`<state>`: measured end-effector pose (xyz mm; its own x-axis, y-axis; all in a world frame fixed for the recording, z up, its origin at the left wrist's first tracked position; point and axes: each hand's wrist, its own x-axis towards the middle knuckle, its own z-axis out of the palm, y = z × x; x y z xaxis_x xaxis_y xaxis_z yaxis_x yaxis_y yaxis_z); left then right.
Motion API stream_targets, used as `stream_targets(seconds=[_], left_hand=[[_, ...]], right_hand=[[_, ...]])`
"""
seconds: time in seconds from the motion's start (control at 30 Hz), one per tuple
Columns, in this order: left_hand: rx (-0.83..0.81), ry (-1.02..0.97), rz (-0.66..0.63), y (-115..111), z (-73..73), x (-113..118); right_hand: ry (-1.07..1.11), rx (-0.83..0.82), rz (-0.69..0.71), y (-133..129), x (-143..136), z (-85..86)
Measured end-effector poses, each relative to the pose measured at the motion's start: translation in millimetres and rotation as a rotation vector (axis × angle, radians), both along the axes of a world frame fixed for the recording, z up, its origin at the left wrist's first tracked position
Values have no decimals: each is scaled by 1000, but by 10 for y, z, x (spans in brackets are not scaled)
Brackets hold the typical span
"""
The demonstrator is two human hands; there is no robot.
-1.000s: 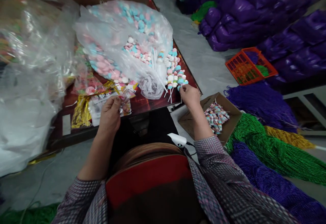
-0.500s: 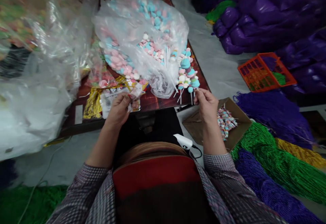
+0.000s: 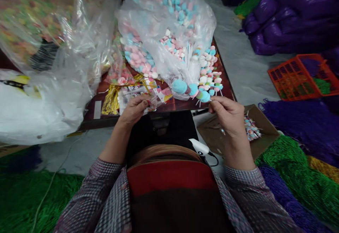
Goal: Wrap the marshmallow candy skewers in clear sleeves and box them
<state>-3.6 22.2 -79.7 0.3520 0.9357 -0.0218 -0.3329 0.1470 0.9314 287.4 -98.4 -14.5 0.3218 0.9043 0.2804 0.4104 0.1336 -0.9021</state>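
My right hand (image 3: pixel 228 114) pinches the stick end of a candy skewer (image 3: pixel 192 89), whose blue, pink and green pieces point left over the table's front edge. In my left hand (image 3: pixel 135 110), closed at the table edge, is a clear printed wrapper (image 3: pixel 156 100). More candy skewers (image 3: pixel 208 71) lie just behind the held one, beside a bundle of white sticks (image 3: pixel 188 58). A big clear bag of pink, blue and white candies (image 3: pixel 139 54) stands at the middle of the table (image 3: pixel 173 105). Gold ties (image 3: pixel 110 100) lie left of the wrapper.
Clear bags of colourful candy (image 3: pixel 31 21) and a white bag (image 3: pixel 34 116) fill the left. Right of the table are a cardboard box (image 3: pixel 212 132) with wrapped candies, an orange basket (image 3: pixel 287 79), purple bags (image 3: pixel 275 31) and green strands (image 3: pixel 296 166) on the floor.
My right hand has lifted a skewer from the others and turned it leftward. My left hand still holds the wrapper. The whole view has shifted, with the table further right.
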Motion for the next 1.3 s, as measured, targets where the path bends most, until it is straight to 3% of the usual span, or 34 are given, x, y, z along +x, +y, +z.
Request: stream_targets(seconds=[0.2,0.3,0.43,0.6,0.77,0.93,1.03,1.17,1.3], left_hand=[[184,58,-119,38,-1,-70],[259,97,-93,64,31,-95],[347,156,-91,74,94,-92],[403,184,-109,50,145,-10],[491,270,-110,29,173,42],[633,363,-75,23,159,15],[632,425,-40,21,143,15],[512,448,67,19,133,54],[437,422,177,5,112,82]], right_hand=[[-51,-54,63,-23,30,39],[-62,-101,92,-56,70,64],[98,-97,108,-65,55,73],[273,-34,106,88,-241,112],[236,-31,158,247,-607,202],[159,-115,180,284,-706,216],[152,-175,229,291,-690,151],[193,-255,389,263,-730,19],[287,-308,442,201,-785,-45]])
